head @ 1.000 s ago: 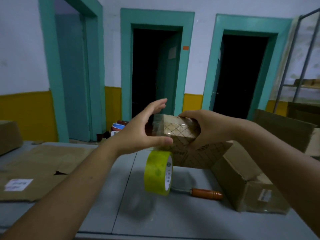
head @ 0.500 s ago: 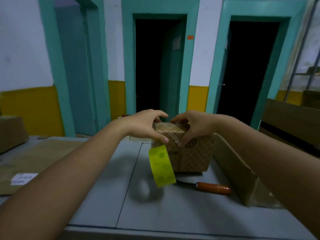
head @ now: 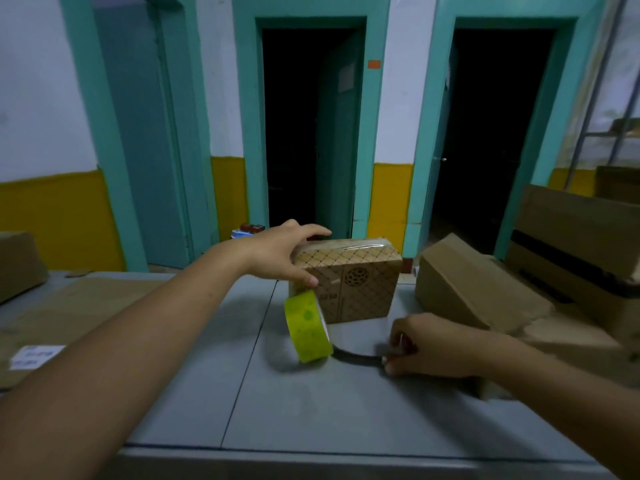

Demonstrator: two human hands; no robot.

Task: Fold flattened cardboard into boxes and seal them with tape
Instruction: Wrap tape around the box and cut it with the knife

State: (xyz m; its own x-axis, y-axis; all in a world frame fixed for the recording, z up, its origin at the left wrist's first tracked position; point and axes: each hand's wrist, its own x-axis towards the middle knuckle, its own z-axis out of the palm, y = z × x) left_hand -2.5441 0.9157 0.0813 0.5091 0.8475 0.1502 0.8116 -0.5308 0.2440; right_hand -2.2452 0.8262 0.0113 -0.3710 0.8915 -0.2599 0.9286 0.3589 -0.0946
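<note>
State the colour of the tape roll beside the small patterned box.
Yellow-green, with faint darker spots; the tape roll shows best in the head view.

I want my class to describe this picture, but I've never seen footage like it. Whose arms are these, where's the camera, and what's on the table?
There is no machine: a person wears a camera on the head, so you see their own two arms. The left hand grips a corner of a patterned box standing on the grey table. A yellow-green tape roll tilts beside the box's left edge. The right hand curls round a knife, somewhat blurred. Plain cardboard boxes lie to the right.
</note>
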